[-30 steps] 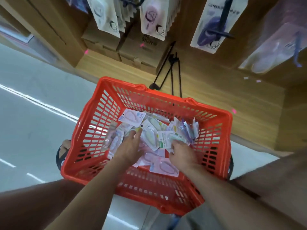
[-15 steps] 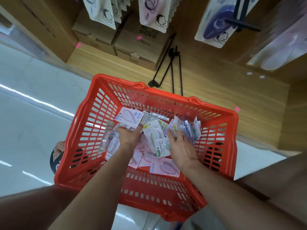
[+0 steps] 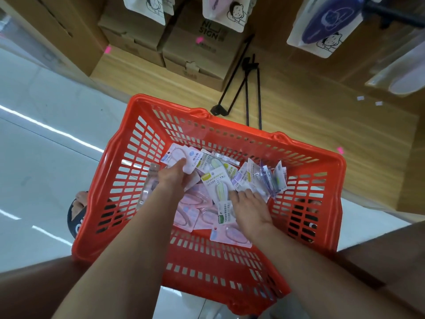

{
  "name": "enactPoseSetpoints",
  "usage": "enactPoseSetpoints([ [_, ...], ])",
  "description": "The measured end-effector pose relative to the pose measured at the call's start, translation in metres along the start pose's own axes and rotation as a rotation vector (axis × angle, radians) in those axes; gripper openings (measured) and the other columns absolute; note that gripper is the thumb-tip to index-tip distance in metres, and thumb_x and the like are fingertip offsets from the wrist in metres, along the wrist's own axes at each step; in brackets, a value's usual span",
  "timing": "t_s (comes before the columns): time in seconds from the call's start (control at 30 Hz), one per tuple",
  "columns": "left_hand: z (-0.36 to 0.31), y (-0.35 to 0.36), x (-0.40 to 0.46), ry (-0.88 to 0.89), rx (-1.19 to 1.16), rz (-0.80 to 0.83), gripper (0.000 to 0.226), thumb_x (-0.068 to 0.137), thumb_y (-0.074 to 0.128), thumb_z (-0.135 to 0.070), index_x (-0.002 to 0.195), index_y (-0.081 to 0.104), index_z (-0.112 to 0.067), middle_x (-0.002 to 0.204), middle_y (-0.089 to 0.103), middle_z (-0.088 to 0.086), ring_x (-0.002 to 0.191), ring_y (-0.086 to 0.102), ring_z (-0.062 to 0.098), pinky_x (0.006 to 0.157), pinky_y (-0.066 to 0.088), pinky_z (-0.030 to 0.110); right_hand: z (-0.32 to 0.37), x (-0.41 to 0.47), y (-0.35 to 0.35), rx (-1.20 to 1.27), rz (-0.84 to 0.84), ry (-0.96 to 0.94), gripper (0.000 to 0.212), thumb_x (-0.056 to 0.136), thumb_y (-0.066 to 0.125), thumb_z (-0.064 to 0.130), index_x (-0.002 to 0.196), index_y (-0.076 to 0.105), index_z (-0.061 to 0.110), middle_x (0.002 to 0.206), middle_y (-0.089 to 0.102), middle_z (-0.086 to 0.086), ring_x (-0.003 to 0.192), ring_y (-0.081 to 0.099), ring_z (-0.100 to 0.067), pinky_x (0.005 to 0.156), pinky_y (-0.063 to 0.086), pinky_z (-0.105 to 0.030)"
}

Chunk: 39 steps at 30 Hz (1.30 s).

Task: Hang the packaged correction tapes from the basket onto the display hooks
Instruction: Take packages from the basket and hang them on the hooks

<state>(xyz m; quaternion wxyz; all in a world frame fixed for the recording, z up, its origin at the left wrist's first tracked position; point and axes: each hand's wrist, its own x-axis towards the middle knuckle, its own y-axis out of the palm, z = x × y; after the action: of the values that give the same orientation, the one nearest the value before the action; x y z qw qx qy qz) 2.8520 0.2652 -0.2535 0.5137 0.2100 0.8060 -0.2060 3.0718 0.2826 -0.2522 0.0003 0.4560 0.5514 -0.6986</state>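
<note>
The correction tape packs (image 3: 213, 196) lie in a loose heap on the floor of the red basket (image 3: 326, 180), mostly toward its far side, and none is up on a hook yet from this batch, so I think I am in the picking-up step. My left hand (image 3: 176, 177) has its thumb and fingers pinched on a pink pack (image 3: 184, 157) near the far left corner of the basket. My right hand (image 3: 249, 207) lies flat with loose fingers on a green pack (image 3: 219, 187) in the middle (it presses, it does not grab). Next I should lift the pink pack out, find the little hole at its top, and slide it onto a black hook (image 3: 391, 13) up on the wooden display wall (image 3: 299, 93).
</note>
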Motion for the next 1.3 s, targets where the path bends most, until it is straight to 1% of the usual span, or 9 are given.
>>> enactPoseSetpoints([
  [0.07,0.000,-0.002,-0.001,-0.004,-0.006,0.047,0.039,0.100,0.068,-0.022,0.132,0.063,-0.001,0.121,0.074,0.017,0.102,0.074,0.029,0.076,0.062,0.034,-0.004,0.002,0.002,0.049,0.052,0.018,0.068,0.091,0.075,0.036,0.144,0.042,0.011,0.138,0.054,-0.009,0.130,0.047,-0.027,0.113,0.034,-0.037],
  [0.2,0.008,-0.015,-0.008,0.123,0.096,0.029,0.039,0.097,0.067,-0.018,0.134,0.060,-0.012,0.122,0.073,0.011,0.108,0.072,0.032,0.094,0.061,0.047,-0.010,0.003,0.003,0.462,0.154,0.074,0.052,0.097,0.063,0.022,0.148,0.051,0.018,0.141,0.052,-0.007,0.136,0.048,-0.027,0.108,0.042,-0.035],
  [0.33,0.019,-0.049,-0.016,0.545,0.720,-0.160,0.043,0.096,0.063,-0.025,0.136,0.056,-0.014,0.125,0.070,0.011,0.115,0.066,0.035,0.098,0.055,0.050,-0.009,0.012,-0.005,0.818,0.088,0.249,0.049,0.094,0.067,0.020,0.141,0.058,0.011,0.132,0.051,-0.014,0.123,0.057,-0.032,0.100,0.049,-0.039],
  [0.53,0.032,-0.073,-0.029,0.773,1.351,-0.360,0.066,0.096,0.065,-0.029,0.152,0.040,-0.004,0.131,0.054,0.021,0.118,0.057,0.040,0.093,0.049,0.049,0.020,0.012,-0.004,0.778,-0.002,0.322,0.054,0.095,0.068,0.026,0.148,0.055,0.020,0.135,0.043,-0.011,0.128,0.051,-0.030,0.101,0.044,-0.033],
  [0.7,0.041,-0.075,-0.032,0.702,1.307,-0.239,0.073,0.090,0.067,-0.014,0.154,0.033,0.000,0.148,0.037,0.025,0.130,0.049,0.043,0.105,0.047,0.052,0.024,0.013,-0.002,0.708,-0.060,0.255,0.054,0.097,0.068,0.027,0.148,0.054,0.018,0.153,0.035,-0.008,0.141,0.040,-0.029,0.111,0.040,-0.034],
  [0.9,0.041,-0.080,-0.032,0.675,1.330,-0.186,0.079,0.096,0.066,-0.021,0.162,0.025,-0.011,0.158,0.028,0.030,0.145,0.031,0.046,0.120,0.031,0.049,0.022,0.019,-0.005,0.793,-0.069,0.280,0.054,0.091,0.075,0.026,0.143,0.061,0.018,0.129,0.040,-0.006,0.120,0.051,-0.027,0.100,0.046,-0.032],
  [1.07,0.035,-0.083,-0.025,0.686,1.606,-0.244,0.064,0.102,0.053,-0.040,0.157,0.035,-0.013,0.142,0.056,0.015,0.129,0.051,0.033,0.113,0.033,0.039,0.017,0.017,-0.008,0.876,-0.038,0.282,0.047,0.089,0.075,0.024,0.135,0.066,0.020,0.129,0.041,-0.005,0.113,0.057,-0.026,0.085,0.043,-0.027],
  [1.2,0.026,-0.082,-0.020,0.657,1.546,-0.259,0.048,0.101,0.055,-0.041,0.134,0.056,-0.006,0.127,0.065,0.015,0.120,0.059,0.036,0.100,0.049,0.043,0.018,0.013,-0.014,0.962,-0.052,0.218,0.024,0.085,0.075,0.020,0.109,0.074,0.017,0.110,0.068,-0.005,0.102,0.065,-0.026,0.069,0.040,-0.028],
  [1.3,0.017,-0.080,-0.025,0.634,1.489,-0.236,0.047,0.101,0.054,-0.044,0.125,0.061,-0.005,0.118,0.069,0.016,0.108,0.067,0.035,0.088,0.054,0.041,0.017,0.008,-0.026,1.076,-0.068,0.236,0.016,0.083,0.076,0.016,0.099,0.072,0.016,0.098,0.074,-0.001,0.089,0.067,-0.023,0.066,0.044,-0.031],
])
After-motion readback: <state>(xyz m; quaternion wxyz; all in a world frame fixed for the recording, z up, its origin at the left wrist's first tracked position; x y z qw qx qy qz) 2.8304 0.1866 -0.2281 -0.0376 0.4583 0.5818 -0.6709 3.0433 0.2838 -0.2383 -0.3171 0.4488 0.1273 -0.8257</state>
